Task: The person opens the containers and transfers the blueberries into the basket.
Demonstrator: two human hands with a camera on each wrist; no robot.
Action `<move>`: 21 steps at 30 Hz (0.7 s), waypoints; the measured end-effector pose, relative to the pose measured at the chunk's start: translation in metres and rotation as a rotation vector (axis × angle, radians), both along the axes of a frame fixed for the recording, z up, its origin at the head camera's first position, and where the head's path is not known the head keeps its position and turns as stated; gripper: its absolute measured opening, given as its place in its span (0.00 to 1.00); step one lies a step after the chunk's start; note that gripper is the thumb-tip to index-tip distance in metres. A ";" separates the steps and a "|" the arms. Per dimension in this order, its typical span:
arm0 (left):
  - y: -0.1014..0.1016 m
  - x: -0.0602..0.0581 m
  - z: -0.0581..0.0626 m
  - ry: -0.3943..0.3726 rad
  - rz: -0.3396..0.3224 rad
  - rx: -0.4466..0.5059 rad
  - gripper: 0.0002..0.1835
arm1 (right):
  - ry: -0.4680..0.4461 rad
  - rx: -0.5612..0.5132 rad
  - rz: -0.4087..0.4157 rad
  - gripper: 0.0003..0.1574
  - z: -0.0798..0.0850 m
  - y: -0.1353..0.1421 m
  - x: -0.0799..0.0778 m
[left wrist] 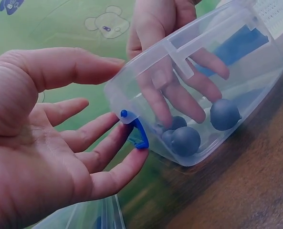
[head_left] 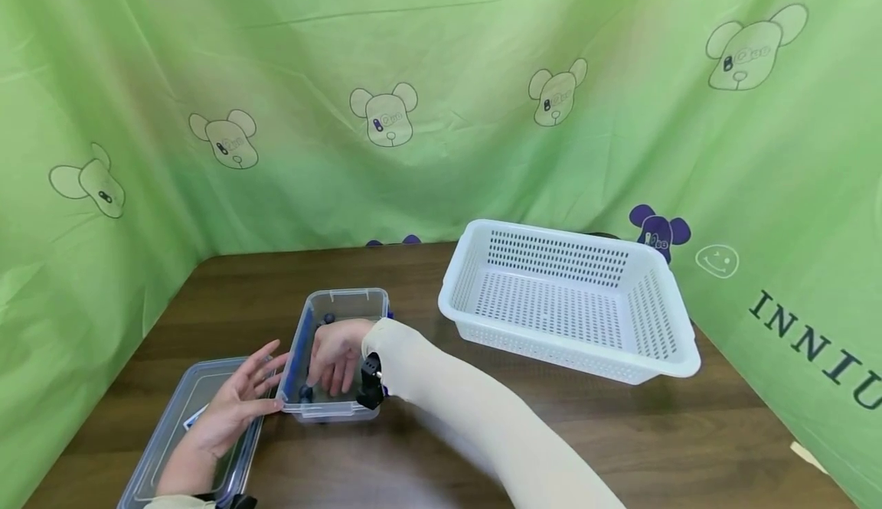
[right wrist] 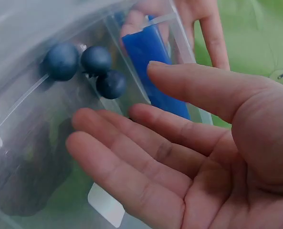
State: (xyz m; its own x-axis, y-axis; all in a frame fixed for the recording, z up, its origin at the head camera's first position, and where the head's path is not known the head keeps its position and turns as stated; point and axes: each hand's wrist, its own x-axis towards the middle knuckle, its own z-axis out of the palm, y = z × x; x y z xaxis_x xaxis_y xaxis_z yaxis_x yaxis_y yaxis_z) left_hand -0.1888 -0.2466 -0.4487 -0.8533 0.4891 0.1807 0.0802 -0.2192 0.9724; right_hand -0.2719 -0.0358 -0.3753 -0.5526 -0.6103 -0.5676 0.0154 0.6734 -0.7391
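Observation:
A clear plastic box (head_left: 383,302) with blue side latches (right wrist: 148,52) stands on the table. In the right wrist view, several round dark-blue blueberries (right wrist: 111,84) lie in it near one wall; the left wrist view shows one blueberry (left wrist: 225,114) a little apart from the others. My right hand (head_left: 338,352) reaches down inside the box, fingers extended and holding nothing, the blueberries just beyond its fingertips. At the box's near left corner, my left hand (head_left: 230,409) touches the rim with its thumb, its loosely spread fingers against the side and a latch.
Under my left forearm lies a flat clear plastic lid or container (head_left: 165,432) with a small label; which one, I cannot tell. To the right, a white perforated basket (head_left: 468,329) stands on the brown wooden table (head_left: 620,440). Green printed cloth (head_left: 455,172) hangs behind and at both sides.

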 end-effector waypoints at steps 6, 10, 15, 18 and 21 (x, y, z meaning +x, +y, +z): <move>-0.001 0.001 0.004 -0.009 0.004 -0.032 0.42 | -0.033 0.021 0.001 0.06 -0.004 -0.008 -0.006; 0.001 0.003 0.004 -0.009 0.013 -0.076 0.43 | -0.050 0.021 0.000 0.05 -0.009 -0.010 -0.007; 0.003 0.006 0.002 -0.010 0.014 -0.091 0.43 | -0.018 0.035 0.015 0.04 -0.012 -0.011 -0.003; 0.004 0.007 0.003 -0.014 0.024 -0.100 0.43 | 0.014 0.047 0.022 0.04 -0.012 -0.011 0.000; 0.007 0.007 0.004 -0.010 0.036 -0.126 0.43 | 0.062 0.097 0.036 0.03 -0.010 -0.011 0.005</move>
State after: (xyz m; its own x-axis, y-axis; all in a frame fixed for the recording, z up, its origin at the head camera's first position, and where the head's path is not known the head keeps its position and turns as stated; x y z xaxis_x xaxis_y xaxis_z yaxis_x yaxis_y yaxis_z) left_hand -0.1820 -0.2400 -0.4446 -0.8722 0.4763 0.1113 0.0760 -0.0928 0.9928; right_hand -0.2672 -0.0468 -0.3857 -0.5671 -0.5740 -0.5908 -0.0534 0.7413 -0.6690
